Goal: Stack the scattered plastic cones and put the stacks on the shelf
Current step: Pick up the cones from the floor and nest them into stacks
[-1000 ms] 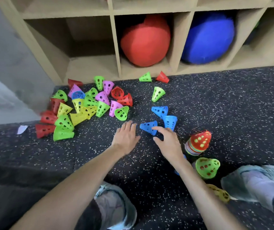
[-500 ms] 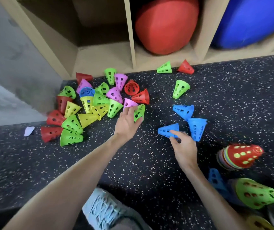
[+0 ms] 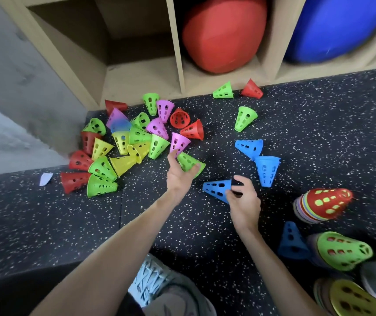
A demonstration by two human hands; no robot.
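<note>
Since the frame half a second back, the left hand (image 3: 181,175) has closed round a green perforated plastic cone (image 3: 190,162) at the near edge of the pile; before, its fingers only reached toward that cone. The right hand (image 3: 243,200) has taken up a blue perforated plastic cone (image 3: 217,189), which previously lay on the floor under its fingertips.

Left hand: fingers and thumb curled about the green cone, gripping it just beside a purple perforated cone (image 3: 179,142). Right hand: thumb and fingers pinching the wide end of the blue cone, tip pointing left.

Two further blue cones (image 3: 249,147) (image 3: 267,170) lie near the right hand, touching each other. A mixed heap of green, yellow, red and purple cones (image 3: 123,147) lies on the speckled black rubber floor (image 3: 319,137) before the pale wooden cubby shelf (image 3: 175,42). Three more cones lie apart by the shelf front: green (image 3: 223,91), red (image 3: 252,89) and green (image 3: 245,117).

At right lie a red-topped stack of cones (image 3: 322,205), a green-topped stack (image 3: 342,250), a yellow-topped stack (image 3: 351,298) and a lone blue cone (image 3: 292,241). A red ball (image 3: 223,33) and a blue ball (image 3: 337,26) fill two shelf compartments.
</note>
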